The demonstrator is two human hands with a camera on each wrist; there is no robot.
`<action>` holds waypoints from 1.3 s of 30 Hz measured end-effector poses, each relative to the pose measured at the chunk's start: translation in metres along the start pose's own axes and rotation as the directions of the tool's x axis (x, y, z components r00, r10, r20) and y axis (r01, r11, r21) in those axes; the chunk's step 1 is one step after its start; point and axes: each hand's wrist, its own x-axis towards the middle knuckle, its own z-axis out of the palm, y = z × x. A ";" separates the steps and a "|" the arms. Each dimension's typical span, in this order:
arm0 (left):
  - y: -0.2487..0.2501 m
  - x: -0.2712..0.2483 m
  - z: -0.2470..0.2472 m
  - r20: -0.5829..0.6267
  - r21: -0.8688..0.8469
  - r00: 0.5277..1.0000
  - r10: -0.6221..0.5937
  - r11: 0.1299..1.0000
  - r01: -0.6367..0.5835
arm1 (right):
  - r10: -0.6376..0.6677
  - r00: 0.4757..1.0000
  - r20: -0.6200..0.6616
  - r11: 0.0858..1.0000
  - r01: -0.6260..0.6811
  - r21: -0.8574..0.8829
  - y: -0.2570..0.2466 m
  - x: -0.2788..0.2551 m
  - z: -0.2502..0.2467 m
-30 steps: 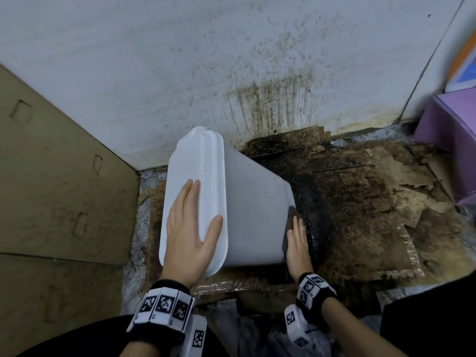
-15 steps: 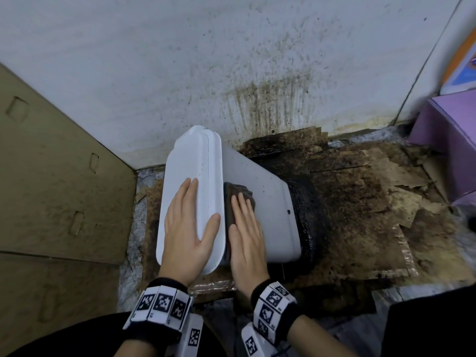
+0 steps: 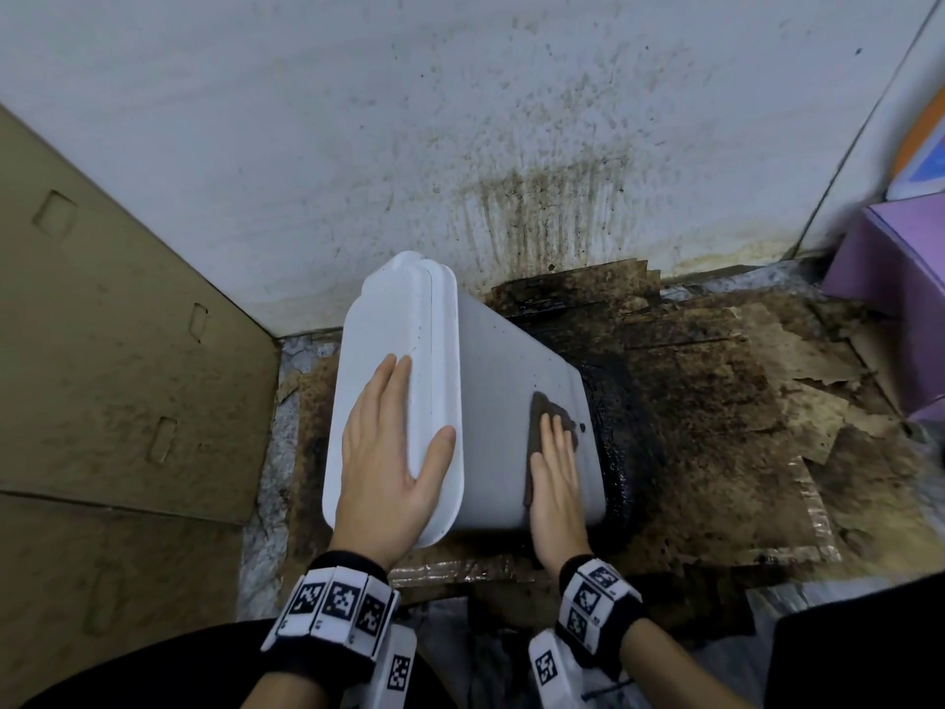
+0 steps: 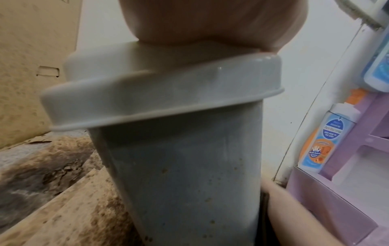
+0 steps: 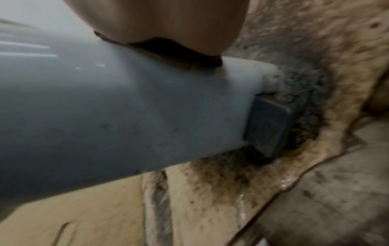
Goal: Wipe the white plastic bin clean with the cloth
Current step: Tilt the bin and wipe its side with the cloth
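Note:
The white plastic bin [image 3: 496, 381] lies tilted on its side on stained cardboard, lid end to the left. My left hand [image 3: 394, 447] rests flat on the lid [image 3: 378, 330] with straight fingers, thumb over the lid's rim. My right hand [image 3: 555, 470] presses a dark brown cloth [image 3: 542, 417] flat against the bin's upper side, close to its base end. In the right wrist view the cloth [image 5: 179, 56] shows under my palm on the bin [image 5: 105, 106]. The left wrist view shows the lid [image 4: 160, 93] and speckled bin wall [image 4: 185, 174].
Soaked, dark-stained cardboard [image 3: 716, 427] covers the floor under and right of the bin. A stained white wall [image 3: 460, 145] stands behind. Brown cardboard panels [image 3: 102, 350] close off the left. A purple shelf unit [image 3: 900, 289] holding bottles [image 4: 320, 138] stands at the right.
My right hand slid the cloth from beside the lid rightward along the bin's side toward the base end. The left hand stayed on the lid.

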 end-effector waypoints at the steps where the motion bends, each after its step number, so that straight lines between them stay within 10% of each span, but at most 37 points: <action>1: 0.000 0.000 0.000 0.003 0.003 1.000 0.001 1.000 -0.001 | -0.056 0.998 0.012 0.998 0.056 -0.003 -0.014 -0.007 0.005; 13: -0.001 0.000 -0.001 0.022 0.003 1.000 0.021 1.000 -0.021 | -0.318 0.881 0.350 0.932 0.358 -0.053 -0.088 0.067 -0.001; 29: 0.000 0.000 -0.004 0.000 -0.038 1.000 0.023 0.999 -0.023 | 0.309 0.913 0.266 0.940 -0.249 -0.235 0.011 0.124 -0.043; 39: -0.007 0.000 -0.005 -0.005 -0.024 1.000 0.019 1.000 -0.020 | -0.269 0.896 0.354 0.954 0.298 -0.029 -0.095 0.061 0.005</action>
